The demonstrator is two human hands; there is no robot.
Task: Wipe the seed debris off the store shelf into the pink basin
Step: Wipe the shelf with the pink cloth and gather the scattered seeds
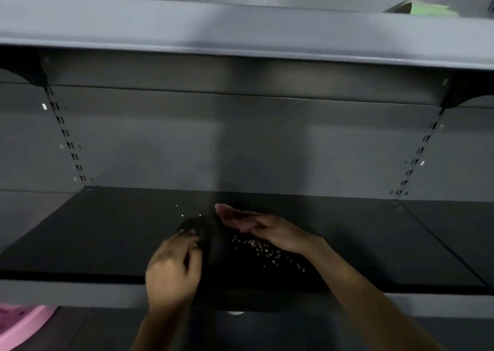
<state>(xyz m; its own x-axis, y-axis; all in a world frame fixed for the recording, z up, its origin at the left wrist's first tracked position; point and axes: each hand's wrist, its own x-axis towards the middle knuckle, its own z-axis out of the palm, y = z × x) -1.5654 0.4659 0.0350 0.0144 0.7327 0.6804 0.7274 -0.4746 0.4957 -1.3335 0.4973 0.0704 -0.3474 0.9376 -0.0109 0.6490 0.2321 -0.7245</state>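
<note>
Pale seed debris (263, 250) lies scattered on the dark store shelf (107, 233), mostly under and just in front of my right hand (256, 229). That hand lies on its edge on the shelf with straight fingers pointing left. A few single seeds (191, 214) sit farther back. My left hand (173, 267) grips a dark cloth (197, 230) that rests on the shelf just left of the seeds. The pink basin (18, 326) shows at the bottom left corner, below the shelf level and partly cut off.
An upper grey shelf (240, 32) overhangs, carrying a green and brown item (422, 8) at the far right. Slotted uprights (66, 136) and brackets stand at the back left and back right. A seam (441, 246) divides the shelf on the right.
</note>
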